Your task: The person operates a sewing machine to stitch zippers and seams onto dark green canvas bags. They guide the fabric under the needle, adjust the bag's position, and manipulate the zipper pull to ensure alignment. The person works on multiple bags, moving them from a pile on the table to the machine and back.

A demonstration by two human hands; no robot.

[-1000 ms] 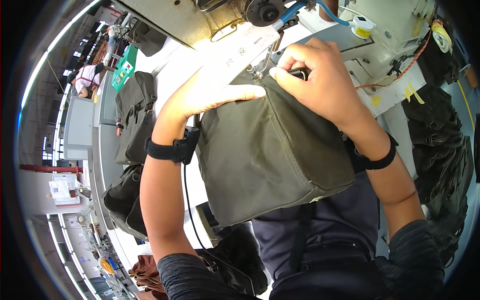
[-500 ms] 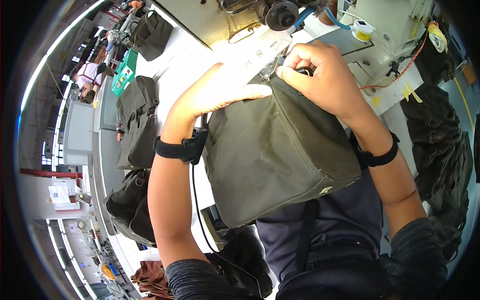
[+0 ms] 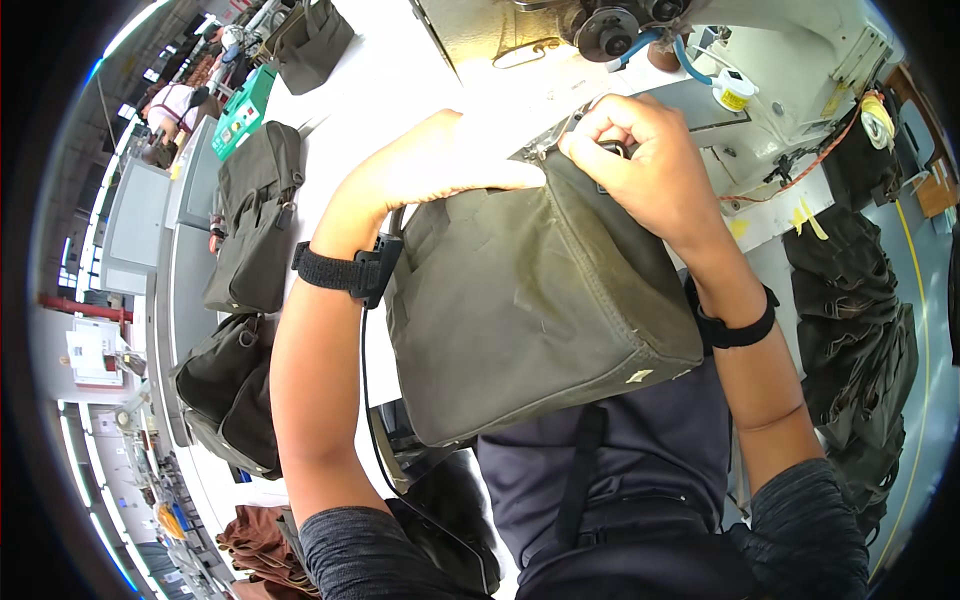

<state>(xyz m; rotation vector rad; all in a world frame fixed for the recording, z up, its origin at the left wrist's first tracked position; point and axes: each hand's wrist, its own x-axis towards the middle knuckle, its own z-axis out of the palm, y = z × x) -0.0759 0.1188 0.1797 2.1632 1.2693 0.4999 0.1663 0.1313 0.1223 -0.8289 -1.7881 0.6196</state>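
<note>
A dark olive fabric bag (image 3: 510,310) hangs over the worktable's near edge, its seamed corner turned toward me. My left hand (image 3: 430,165) rests along the bag's upper edge, with the thumb stretched out flat toward the seam. Glare washes out its other fingers. At the top of the seam, my right hand (image 3: 640,155) has curled fingers pinching the bag, beside a dark ring-like fitting (image 3: 613,150). Just beyond both hands is the metal foot area (image 3: 548,140) of a sewing machine (image 3: 610,35). The needle itself cannot be made out.
Similar dark bags (image 3: 255,215) stand in a row along the left of the white table (image 3: 360,85), near a green box (image 3: 243,110). Brown fabric pieces (image 3: 265,550) lie at lower left. Dark fabric (image 3: 850,320) is piled on the right. A person (image 3: 175,110) is far left.
The view has shifted, so most things sit slightly differently in the picture. Both hands keep about the same places on the bag; its lower part has swung only slightly.
</note>
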